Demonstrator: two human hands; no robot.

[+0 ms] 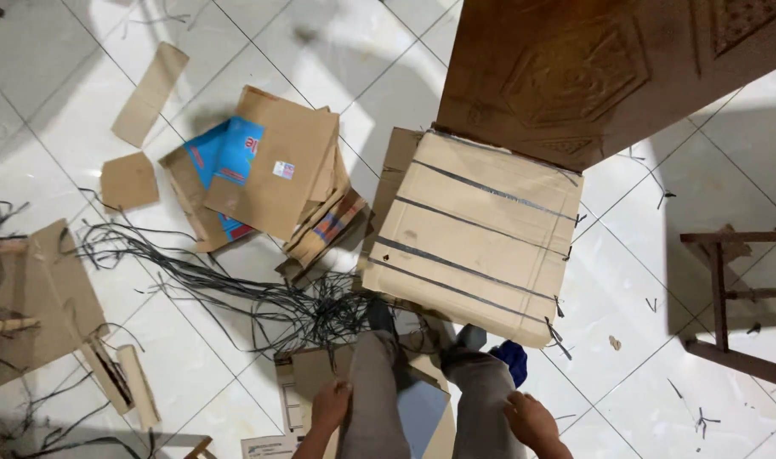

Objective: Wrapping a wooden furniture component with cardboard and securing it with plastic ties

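Observation:
Looking down, I see my legs in grey trousers over a white tiled floor. My left hand [330,406] rests by my left thigh, fingers curled over a flat cardboard sheet [307,382] under my feet. My right hand [531,419] hangs beside my right thigh, fingers loosely closed, with nothing visible in it. In front of my feet stands a bundle of flat cardboard [473,234] bound with several dark straps, leaning against a carved wooden door [592,68].
A tangle of black straps [260,297] lies on the floor at left. A pile of flattened boxes [269,170], some blue, lies behind it. Loose cardboard scraps [128,180] sit at far left. A wooden stool frame [728,289] stands at right.

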